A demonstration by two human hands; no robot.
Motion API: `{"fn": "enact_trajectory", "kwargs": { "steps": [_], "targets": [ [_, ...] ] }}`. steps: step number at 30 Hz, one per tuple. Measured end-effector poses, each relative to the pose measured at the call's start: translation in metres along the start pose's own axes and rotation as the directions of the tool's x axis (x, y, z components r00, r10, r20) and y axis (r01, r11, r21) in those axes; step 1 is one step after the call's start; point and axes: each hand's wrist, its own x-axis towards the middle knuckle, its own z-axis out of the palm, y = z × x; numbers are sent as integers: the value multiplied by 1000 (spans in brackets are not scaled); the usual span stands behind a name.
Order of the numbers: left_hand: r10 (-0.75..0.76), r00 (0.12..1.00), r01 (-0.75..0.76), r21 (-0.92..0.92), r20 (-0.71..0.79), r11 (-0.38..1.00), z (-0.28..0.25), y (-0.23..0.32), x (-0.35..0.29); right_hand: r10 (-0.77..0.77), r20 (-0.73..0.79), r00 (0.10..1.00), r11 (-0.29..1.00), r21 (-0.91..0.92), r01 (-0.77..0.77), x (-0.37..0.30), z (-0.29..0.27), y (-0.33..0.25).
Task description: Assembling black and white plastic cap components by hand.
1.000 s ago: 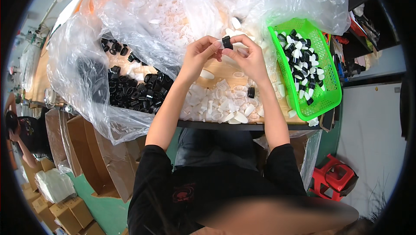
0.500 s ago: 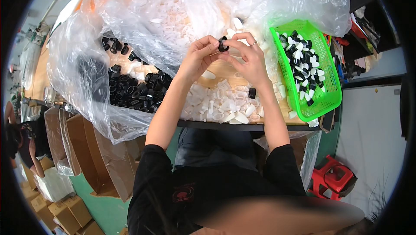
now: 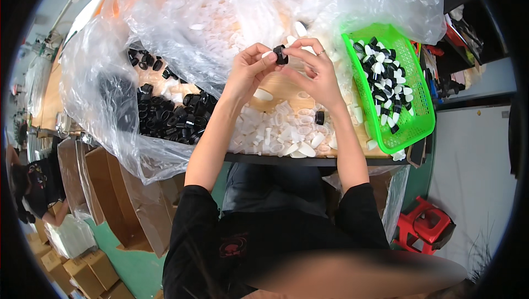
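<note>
A small black ring-shaped plastic part (image 3: 281, 54) is pinched between both hands above the table. My left hand (image 3: 249, 72) is closed on its left side, with a bit of white (image 3: 268, 54) showing by the thumb. My right hand (image 3: 316, 73) grips the other side between thumb and forefinger; a ring is on one finger. Below the hands lies a pile of white and clear plastic pieces (image 3: 281, 128), with a single black part (image 3: 319, 117) beside the right wrist. Black ring-shaped parts (image 3: 171, 117) are heaped left of my left forearm.
A green basket (image 3: 392, 143) at the right holds joined black-and-white pieces. Clear plastic sheeting (image 3: 99, 84) covers the table's left and far sides. An open cardboard box (image 3: 118, 205) stands below left, a red stool (image 3: 421, 224) below right. Another person (image 3: 44, 183) is at far left.
The black part has turned in my fingers and shifted slightly left, and white now shows by my left thumb. At far left the other person has moved.
</note>
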Motion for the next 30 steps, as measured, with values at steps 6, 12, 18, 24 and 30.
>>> {"fn": "enact_trajectory", "kwargs": {
  "steps": [6, 12, 18, 24, 30],
  "targets": [
    [-11, 1000, 12, 54, -10, 998, 4, -4, -1, -49, 0, 999, 997, -62, 49, -1, -2, 9],
    [-26, 999, 28, 97, -22, 995, 8, 0, -3, -3, -7, 1000, 977, 212, 4, -1, 7, 21],
    [146, 988, -132, 229, -46, 964, 2, -3, 1, 63, -65, 996, 998, 21, -61, -2, 10, 8],
    [160, 986, -139, 302, -47, 943, 8, -3, -1, 164, -107, 981, 942, 311, -124, 1, 4, 19],
    [160, 986, -134, 361, -44, 923, 10, -1, -2, 289, -83, 954, 894, 380, -237, 0, 2, 9]
  ]
}}
